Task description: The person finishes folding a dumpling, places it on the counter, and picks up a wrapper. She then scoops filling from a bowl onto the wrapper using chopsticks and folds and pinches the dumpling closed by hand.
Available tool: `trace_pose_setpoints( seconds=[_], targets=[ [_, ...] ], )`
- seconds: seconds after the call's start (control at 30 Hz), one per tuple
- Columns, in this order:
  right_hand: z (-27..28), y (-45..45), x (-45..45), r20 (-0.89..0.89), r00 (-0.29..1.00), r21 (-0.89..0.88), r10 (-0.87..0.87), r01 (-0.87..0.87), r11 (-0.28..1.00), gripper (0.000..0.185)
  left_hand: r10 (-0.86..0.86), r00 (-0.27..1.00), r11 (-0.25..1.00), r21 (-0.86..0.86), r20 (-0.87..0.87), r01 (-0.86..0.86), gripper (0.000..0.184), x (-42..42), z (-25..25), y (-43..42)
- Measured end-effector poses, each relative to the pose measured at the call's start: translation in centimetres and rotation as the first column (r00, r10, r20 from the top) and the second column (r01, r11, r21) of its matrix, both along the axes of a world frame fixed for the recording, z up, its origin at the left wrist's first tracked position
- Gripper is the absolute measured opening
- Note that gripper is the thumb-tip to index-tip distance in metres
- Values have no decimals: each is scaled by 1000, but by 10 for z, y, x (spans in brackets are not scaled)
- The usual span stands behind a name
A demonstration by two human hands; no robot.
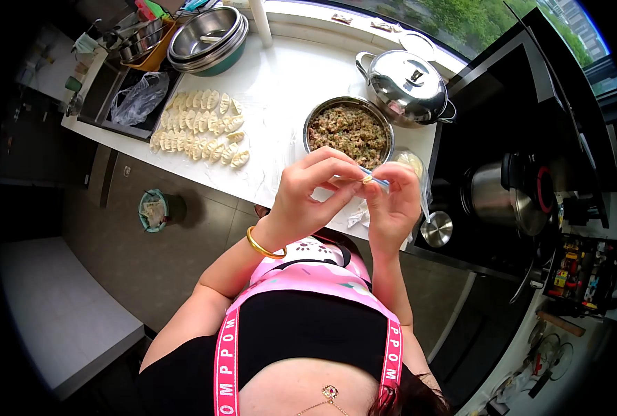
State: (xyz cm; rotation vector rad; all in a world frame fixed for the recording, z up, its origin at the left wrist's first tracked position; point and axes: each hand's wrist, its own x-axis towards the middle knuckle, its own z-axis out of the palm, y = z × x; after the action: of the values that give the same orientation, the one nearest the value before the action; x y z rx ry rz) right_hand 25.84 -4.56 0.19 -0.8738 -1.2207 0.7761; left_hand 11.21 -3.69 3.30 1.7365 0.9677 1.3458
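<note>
My left hand (pixel 315 184), with a gold bangle on its wrist, and my right hand (pixel 395 201) meet fingertip to fingertip above the counter's front edge. Both are closed in a pinch on a small cream-coloured piece of dumpling dough (pixel 368 179), mostly hidden by the fingers. A thin blue stick-like thing (pixel 381 183) shows between the fingertips; its kind is unclear. Just beyond the hands sits a metal bowl of minced filling (pixel 348 132). To the left, several folded dumplings (pixel 197 125) lie in rows on the white counter (pixel 281 73).
A lidded steel pot (pixel 407 87) stands behind the filling bowl. On the right are a black cooktop with another pot (pixel 496 191) and a small metal dish (pixel 437 229). Stacked bowls (pixel 208 41) are at the back left, beside a sink holding a plastic bag (pixel 138 99). A bin (pixel 161 210) stands below.
</note>
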Motion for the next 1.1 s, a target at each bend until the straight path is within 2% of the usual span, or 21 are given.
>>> trace_pose_setpoints(
  seconds=[0.1,0.17,0.23,0.43,0.5,0.6,0.73,0.8,0.97,1.03,1.1],
  targets=[
    [6,1,-4,-19,1000,-36,-20,20,999,17,-8,999,997,-71,39,10,15,0,-4,-1],
    [1,1,0,86,996,8,19,-20,1000,17,-9,998,996,-93,54,14,16,1,-7,-3],
    [2,1,-1,88,996,3,4,-5,1000,10,24,981,977,-211,195,18,19,3,-10,-5],
    [4,1,-3,191,981,-27,-27,33,999,10,3,983,971,-237,181,41,19,2,-14,-6],
    [3,1,-4,300,951,40,-78,69,997,11,5,987,967,-251,161,36,17,1,-12,-6],
    [4,1,-5,371,916,104,-153,123,987,11,9,988,964,-264,154,33,12,1,-14,-6],
    [5,-1,-8,328,927,72,-182,167,983,12,27,987,963,-268,158,17,10,1,-16,-6],
    [2,1,-5,290,950,37,-119,113,993,12,31,987,964,-264,158,12,10,-1,-15,-5],
    [9,2,-5,312,946,34,-87,81,996,10,23,983,963,-268,183,27,10,-2,-12,-5],
    [7,1,-5,307,950,5,-64,65,998,9,14,990,960,-278,138,25,11,-2,-11,-6],
    [6,0,-6,236,967,-12,-96,102,995,8,-7,990,955,-292,144,49,10,-4,-13,-7]
  ],
)
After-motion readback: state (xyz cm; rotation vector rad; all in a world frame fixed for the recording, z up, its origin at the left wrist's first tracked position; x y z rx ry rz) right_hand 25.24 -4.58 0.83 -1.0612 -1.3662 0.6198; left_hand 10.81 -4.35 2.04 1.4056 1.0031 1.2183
